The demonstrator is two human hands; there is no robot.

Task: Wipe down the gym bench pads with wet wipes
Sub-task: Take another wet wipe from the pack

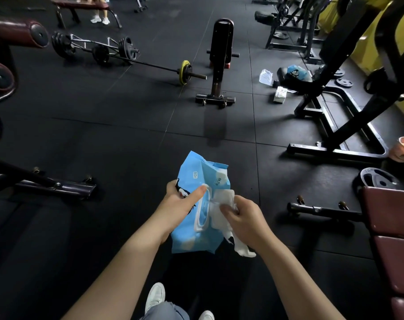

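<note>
1. White sneakers (155,296) and a grey trouser leg (165,311) show at the bottom edge, standing on black rubber floor tiles (117,139).
2. Just above them, the left hand (181,203) grips a blue wet wipes pack (197,236) from its left side, fingers curled round the edge and thumb lying on the front near the white flip lid (204,211).
3. At the pack's opening, the right hand (243,217) pinches a white wipe (221,205), fingers clenched on it; part of the wipe hangs below the wrist.
4. To the right stands a maroon bench pad (390,211) (only its near end shows), with a weight plate (377,179) beside it on the floor.
5. Left of the hands, a dark bench frame foot (57,187) rests on the tiles.
6. Farther ahead, an upright black bench (220,63) stands mid-floor, a barbell (150,65) with a yellow plate lying to its left.
7. Far right, a black machine frame (348,107) crowds the yellow wall, another blue pack (296,72) on its seat.
</note>
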